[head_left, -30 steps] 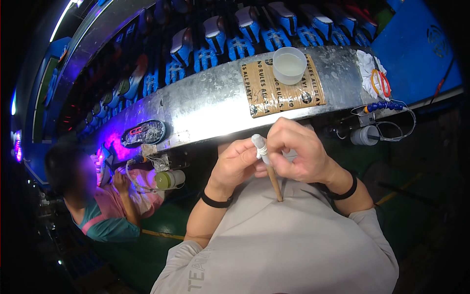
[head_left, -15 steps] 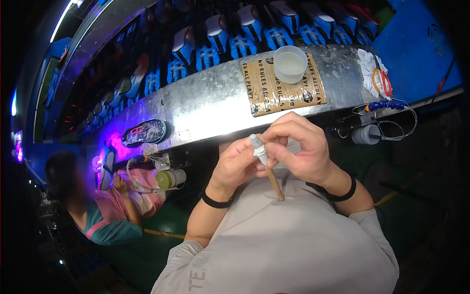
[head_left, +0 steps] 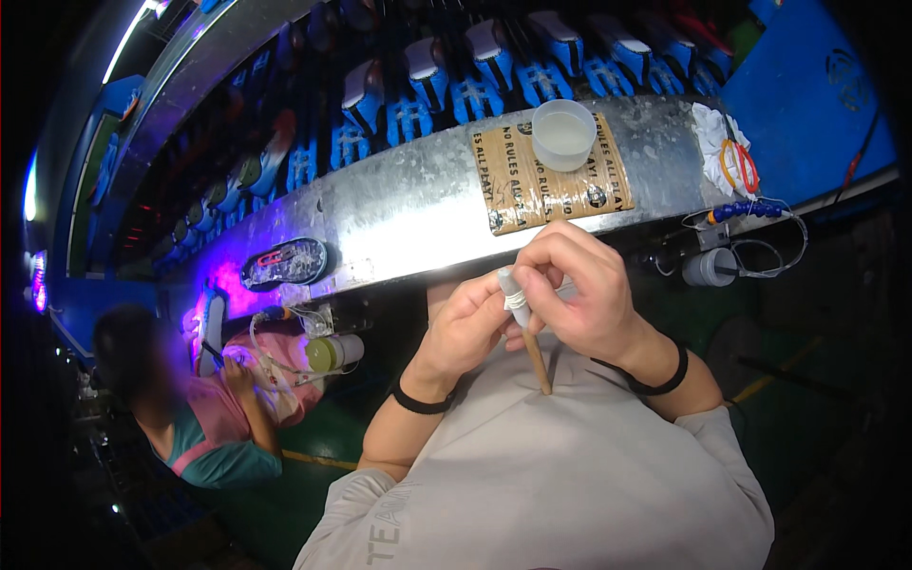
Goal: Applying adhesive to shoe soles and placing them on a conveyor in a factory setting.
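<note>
In front of my chest, both hands are closed around a slim wooden stick [head_left: 538, 366] with a pale grey, cloth-like head [head_left: 514, 294]. White turns of a band or string circle that head. My left hand [head_left: 464, 328] grips it from the left, fingers round the part below the band. My right hand [head_left: 581, 290] pinches at the head's upper part with thumb and forefinger. The stick's lower end points down towards my shirt. Some fingertips are hidden behind the head.
Beyond my hands, a metal bench carries a taped cardboard sheet [head_left: 508, 195] with a translucent cup [head_left: 564, 136] of cloudy liquid, a shoe sole [head_left: 285, 263] and white cloth [head_left: 712, 142]. Blue shoes [head_left: 475, 95] line the rack behind. At left sits a co-worker [head_left: 214, 399] holding a shoe.
My right thumb and fingers have shifted up onto the head's top, and the head has moved slightly right. My left hand keeps its hold. The co-worker's hand has moved slightly.
</note>
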{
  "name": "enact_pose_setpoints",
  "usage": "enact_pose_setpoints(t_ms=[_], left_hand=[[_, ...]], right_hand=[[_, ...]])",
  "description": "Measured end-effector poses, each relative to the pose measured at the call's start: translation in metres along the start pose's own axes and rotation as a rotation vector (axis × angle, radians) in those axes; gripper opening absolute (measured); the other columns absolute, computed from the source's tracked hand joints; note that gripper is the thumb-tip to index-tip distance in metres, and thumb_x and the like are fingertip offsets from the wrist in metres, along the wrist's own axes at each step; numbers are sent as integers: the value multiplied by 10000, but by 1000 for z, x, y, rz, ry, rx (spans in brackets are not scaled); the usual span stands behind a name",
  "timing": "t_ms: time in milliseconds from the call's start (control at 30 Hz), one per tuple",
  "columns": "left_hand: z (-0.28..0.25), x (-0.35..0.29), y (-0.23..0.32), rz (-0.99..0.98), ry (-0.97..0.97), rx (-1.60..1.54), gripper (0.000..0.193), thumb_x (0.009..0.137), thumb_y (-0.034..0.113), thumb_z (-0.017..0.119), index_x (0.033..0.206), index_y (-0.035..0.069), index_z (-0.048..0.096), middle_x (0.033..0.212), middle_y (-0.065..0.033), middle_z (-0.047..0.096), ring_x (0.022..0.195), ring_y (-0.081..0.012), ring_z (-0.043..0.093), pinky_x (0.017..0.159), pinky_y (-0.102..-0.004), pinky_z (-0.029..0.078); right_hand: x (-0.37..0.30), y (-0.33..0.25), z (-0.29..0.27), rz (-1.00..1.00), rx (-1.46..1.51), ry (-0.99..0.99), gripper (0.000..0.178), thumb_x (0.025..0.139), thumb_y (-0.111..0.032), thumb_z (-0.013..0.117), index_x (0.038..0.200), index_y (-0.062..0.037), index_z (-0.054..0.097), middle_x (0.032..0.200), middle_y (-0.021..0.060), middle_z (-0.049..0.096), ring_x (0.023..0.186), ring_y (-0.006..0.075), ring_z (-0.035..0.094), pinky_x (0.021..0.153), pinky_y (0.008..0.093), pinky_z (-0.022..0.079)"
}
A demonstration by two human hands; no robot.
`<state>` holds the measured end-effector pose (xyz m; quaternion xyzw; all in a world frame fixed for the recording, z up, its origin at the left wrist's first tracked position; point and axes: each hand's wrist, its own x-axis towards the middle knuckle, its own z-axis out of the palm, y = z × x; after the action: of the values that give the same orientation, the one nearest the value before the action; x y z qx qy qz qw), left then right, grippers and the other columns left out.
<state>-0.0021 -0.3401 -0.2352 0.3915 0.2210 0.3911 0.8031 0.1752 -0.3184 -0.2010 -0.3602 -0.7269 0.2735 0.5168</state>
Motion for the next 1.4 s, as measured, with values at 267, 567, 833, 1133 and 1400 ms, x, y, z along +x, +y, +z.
enact_pose_setpoints(t_ms=[267,567,833,1133,1400], left_hand=[[-5,1,0,-4,-37,-11,320,1075,304,442,1043,16,576,930,-65,591,661,-71,382,592,-221,385],[-6,-2,13,-39,-16,-128,275,1065,276,485,1146,31,580,930,-35,580,684,-74,407,583,-218,370],[-17,2,5,17,126,-266,214,1071,234,429,1050,72,568,926,-15,569,651,-59,371,566,-215,372],[-32,24,7,103,348,-462,202,1047,131,380,1119,39,544,1020,-89,634,812,-156,611,747,-303,541],[-55,36,-24,134,286,-73,323,1042,136,476,1305,-37,547,1215,-168,667,847,-146,642,717,-260,559]], right_hand=[[-4,6,-2,145,89,-30,168,930,-38,632,776,-2,575,768,79,585,582,137,582,519,298,460],[9,-10,6,171,101,-18,74,815,59,695,854,13,653,776,86,609,622,144,597,564,261,474],[-18,12,5,-61,-213,-47,344,719,108,685,1040,-12,653,776,94,608,619,212,602,565,307,479],[-36,13,6,-346,-337,-319,528,666,-32,776,1178,-121,683,1039,82,622,727,243,594,660,353,487],[-37,34,-23,-290,-387,-108,349,795,-90,748,1134,-61,671,994,113,595,829,291,607,696,390,515]])
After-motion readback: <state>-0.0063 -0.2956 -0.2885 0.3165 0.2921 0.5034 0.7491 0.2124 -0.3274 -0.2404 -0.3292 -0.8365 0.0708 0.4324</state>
